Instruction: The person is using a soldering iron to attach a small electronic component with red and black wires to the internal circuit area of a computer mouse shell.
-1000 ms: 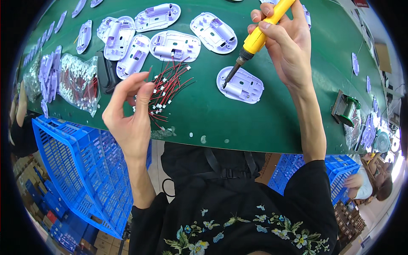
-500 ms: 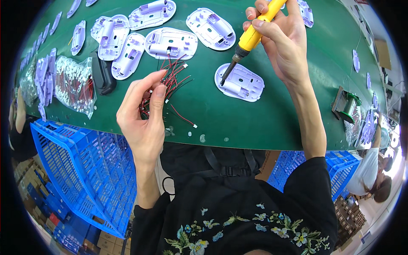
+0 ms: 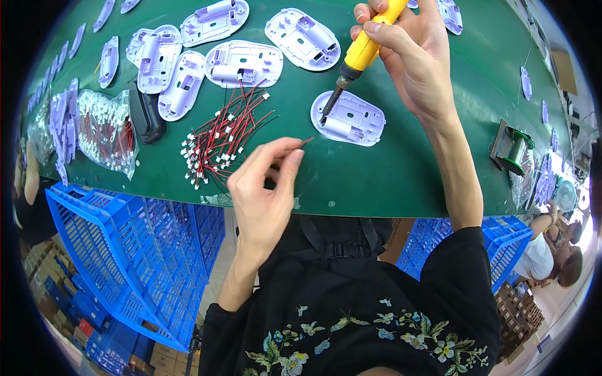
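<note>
The pale purple shell (image 3: 348, 124) lies on the tabletop (image 3: 401, 182) ahead of you, inner side up, its battery-compartment end toward your left. The dark tip of the soldering iron (image 3: 364, 52) is at that end, by a small dark spot; you cannot tell from here whether it touches or hovers just above. Your right grip (image 3: 419, 72) is closed round the yellow handle, as it was a second ago, so the iron stays at the same end of the shell. What has changed is your left grip (image 3: 264, 185): it has come away from the pile of red and black wires (image 3: 233, 130) and is now between pile and shell, thumb and fingertips pinched together on a red wire (image 3: 307, 141) whose short end pokes out toward the shell. That means one lead is parted from the rest and near the iron, though still apart from the shell. Farther out, more shells (image 3: 244, 62) lie beyond the pile, a bag of wires (image 3: 105, 135) sits left, and a wire spool (image 3: 518, 153) stands right.
</note>
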Available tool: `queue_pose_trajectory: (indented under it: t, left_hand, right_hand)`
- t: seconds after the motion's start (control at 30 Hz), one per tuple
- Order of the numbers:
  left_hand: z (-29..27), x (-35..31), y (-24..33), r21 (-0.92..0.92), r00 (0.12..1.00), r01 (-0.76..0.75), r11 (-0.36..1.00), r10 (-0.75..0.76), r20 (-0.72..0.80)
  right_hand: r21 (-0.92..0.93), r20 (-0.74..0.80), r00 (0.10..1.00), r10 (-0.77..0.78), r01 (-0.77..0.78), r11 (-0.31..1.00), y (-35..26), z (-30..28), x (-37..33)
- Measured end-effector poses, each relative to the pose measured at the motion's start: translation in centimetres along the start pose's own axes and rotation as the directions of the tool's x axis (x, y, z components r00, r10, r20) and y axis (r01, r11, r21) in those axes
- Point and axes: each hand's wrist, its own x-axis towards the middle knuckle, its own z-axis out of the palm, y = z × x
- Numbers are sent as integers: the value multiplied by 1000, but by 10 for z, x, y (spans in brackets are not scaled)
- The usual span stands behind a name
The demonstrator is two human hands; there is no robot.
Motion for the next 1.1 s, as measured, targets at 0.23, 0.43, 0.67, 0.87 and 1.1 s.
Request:
queue_pose_trajectory:
  t: [0.23,0.43,0.67,0.87,1.1]
  left_hand:
    - [4,17,13,-18,974,216,976,-214,68]
    - [11,21,12,9,978,208,978,-208,-7]
    - [13,19,10,-5,984,177,984,-177,-10]
    - [14,20,12,13,978,207,978,-207,-22]
    - [16,21,13,39,976,216,976,-215,-27]
  right_hand:
    - [-2,-17,1000,0,0,1000,-6,1,0]
    - [-36,16,999,-27,28,999,-2,1,0]
    - [-46,19,1000,-23,24,999,-1,-3,0]
    - [-44,21,999,-42,43,998,1,-2,-1]
    - [-57,-1,1000,-15,15,998,1,-3,-1]
